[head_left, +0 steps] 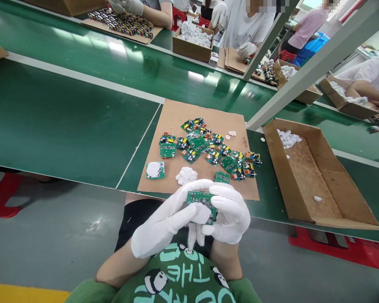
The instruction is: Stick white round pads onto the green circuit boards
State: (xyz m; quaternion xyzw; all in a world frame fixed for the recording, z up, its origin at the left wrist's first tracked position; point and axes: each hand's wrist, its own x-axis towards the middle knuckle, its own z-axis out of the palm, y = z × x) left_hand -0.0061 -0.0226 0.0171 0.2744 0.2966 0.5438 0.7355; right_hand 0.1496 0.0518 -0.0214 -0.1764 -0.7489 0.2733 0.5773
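Along the near edge of the green workbench (66, 122), close by a tan cardboard sheet (173, 115), holds up between the white-gloved left hand (173, 221) and right hand (232, 210) one green circuit board (196, 196), thin and squarish, with small pale and dark parts on the upturned face. Grasps it from both sides, with the curled fingers (224, 205) parted only enough to take its edges; laps the right ones over the right edge and rests the left thumb (181, 219) against a rounded white piece (202, 213) low on that face.
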